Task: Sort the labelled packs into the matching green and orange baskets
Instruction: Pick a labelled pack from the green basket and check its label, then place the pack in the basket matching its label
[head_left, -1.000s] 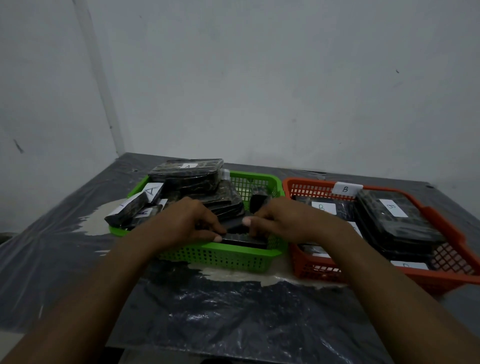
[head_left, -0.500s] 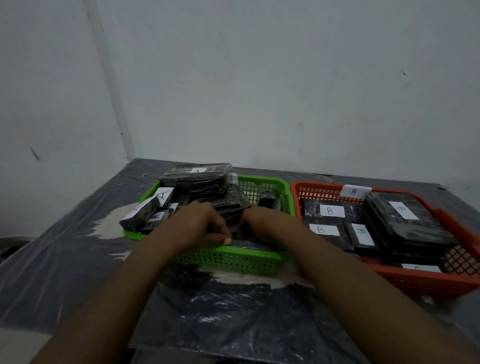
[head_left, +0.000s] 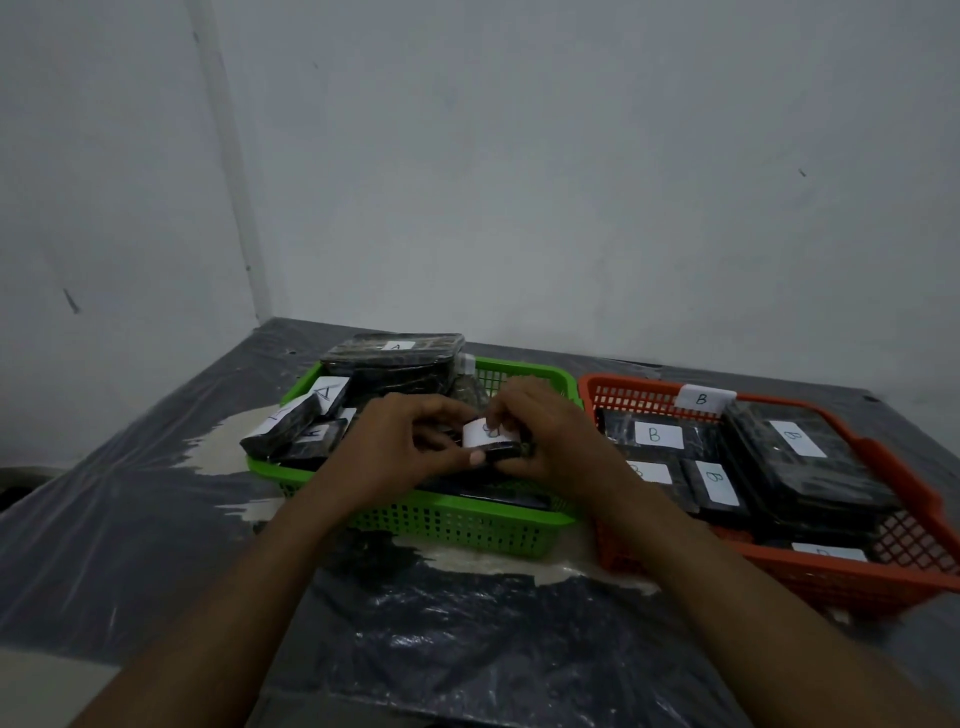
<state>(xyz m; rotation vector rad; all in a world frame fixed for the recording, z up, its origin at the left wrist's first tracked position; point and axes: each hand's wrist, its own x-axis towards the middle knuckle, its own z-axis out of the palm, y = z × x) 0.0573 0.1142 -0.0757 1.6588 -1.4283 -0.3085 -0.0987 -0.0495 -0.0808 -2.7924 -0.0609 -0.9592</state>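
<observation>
holding a small dark pack (head_left: 503, 451) between them, the person's left hand (head_left: 405, 457) and right hand (head_left: 556, 441) meet above the near half of the green basket (head_left: 467, 525). the left hand pinches the pack's left end, its thumb pressed along the lower edge with the nail facing the camera. the right hand's curled fingers grip the right end and the top. a white label (head_left: 485, 434) on the pack faces up, and its handwritten mark looks like a b turned sideways, partly covered by fingertips. the pack is lifted clear of the basket's contents, with both forearms reaching in from the bottom of the view. under the hands another dark pack (head_left: 493, 498) lies flat inside the green basket. at the basket's left end several wrapped packs marked a (head_left: 291, 428) lean against each other, one poking over the rim. a larger pack with an a label (head_left: 400, 358) sits on top of the pile at the back. just beside it on the right stands the orange basket (head_left: 831, 577), its sides nearly touching the green one. it holds packs labelled b (head_left: 655, 435) lying flat, a bigger b pack (head_left: 800, 457) on the right, and a white b tag (head_left: 701, 399) fixed to its far rim. both baskets rest on a table covered in a dark, crinkled plastic sheet (head_left: 467, 644), set in the corner of plain pale walls (head_left: 519, 182).
</observation>
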